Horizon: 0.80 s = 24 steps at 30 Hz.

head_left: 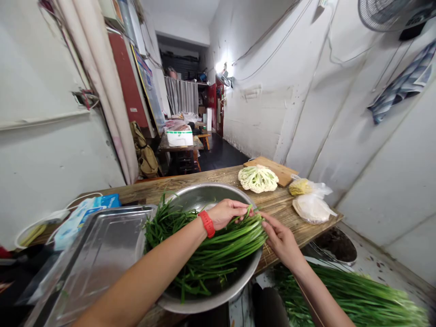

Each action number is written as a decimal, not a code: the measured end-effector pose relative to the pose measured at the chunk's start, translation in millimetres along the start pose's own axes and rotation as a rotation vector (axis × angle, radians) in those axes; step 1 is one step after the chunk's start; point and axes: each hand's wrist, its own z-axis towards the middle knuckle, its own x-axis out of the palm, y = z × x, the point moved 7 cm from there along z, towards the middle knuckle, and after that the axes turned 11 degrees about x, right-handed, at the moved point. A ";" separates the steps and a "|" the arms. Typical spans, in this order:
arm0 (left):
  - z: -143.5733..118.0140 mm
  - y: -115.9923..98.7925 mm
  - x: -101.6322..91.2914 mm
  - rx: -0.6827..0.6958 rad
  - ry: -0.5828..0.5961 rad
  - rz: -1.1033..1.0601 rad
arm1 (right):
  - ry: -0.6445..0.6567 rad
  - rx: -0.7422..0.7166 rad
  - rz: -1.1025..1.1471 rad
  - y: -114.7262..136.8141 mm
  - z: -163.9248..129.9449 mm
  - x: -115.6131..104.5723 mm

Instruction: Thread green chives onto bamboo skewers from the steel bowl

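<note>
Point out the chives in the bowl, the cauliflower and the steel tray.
chives (pixel 221 247): head view, mid-bundle
cauliflower (pixel 258 178): head view, centre of the head
tray (pixel 105 250): head view, bare floor

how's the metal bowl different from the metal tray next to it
The metal bowl is round and deep; the metal tray is rectangular and shallow. The bowl holds green chives, handled by the left hand and right hand; the tray holds nothing visible. Both are shiny steel on the wooden table.

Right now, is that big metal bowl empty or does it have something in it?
Not empty. The metal bowl holds a pile of long green chives lying across it; the left hand and right hand rest on the bundle's ends.
</note>
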 end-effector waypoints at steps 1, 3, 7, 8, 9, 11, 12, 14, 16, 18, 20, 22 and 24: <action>-0.3 -0.2 0.7 0.002 0.008 -0.008 | -0.003 -0.008 -0.005 0.7 -0.2 -0.2; -0.7 -0.1 1.2 0.003 0.018 -0.017 | -0.005 -0.025 -0.013 2.2 -0.5 -0.4; -1.5 0.0 2.3 -0.007 0.028 -0.021 | 0.002 -0.055 -0.035 4.6 -0.7 -0.2; -1.8 0.0 2.7 -0.014 0.029 -0.025 | 0.006 -0.063 -0.034 5.1 -0.8 -0.1; -2.1 0.1 3.1 -0.023 0.027 -0.033 | 0.012 -0.068 -0.031 5.4 -0.9 0.3; -2.7 1.2 3.1 -0.045 0.015 -0.055 | 0.026 -0.060 -0.014 4.6 -0.7 1.2; -3.0 2.2 3.1 -0.056 0.009 -0.068 | 0.031 -0.051 -0.007 3.8 -0.5 1.5; -3.2 4.4 3.5 -0.069 0.010 -0.097 | 0.032 -0.040 0.000 2.7 -0.3 1.8; -3.0 6.5 4.0 -0.068 0.021 -0.108 | 0.025 -0.033 -0.001 1.6 -0.1 1.5; -2.3 8.0 3.7 -0.049 0.027 -0.091 | 0.022 -0.030 -0.004 0.8 0.0 1.3; -1.3 9.2 2.6 -0.025 0.024 -0.051 | 0.021 -0.032 -0.006 0.4 -0.1 1.2; -0.2 10.1 1.4 0.002 0.017 -0.006 | 0.012 -0.044 -0.016 0.8 -0.6 0.7; 0.6 10.7 0.0 0.025 0.000 0.036 | -0.006 -0.055 -0.033 1.2 -1.1 0.2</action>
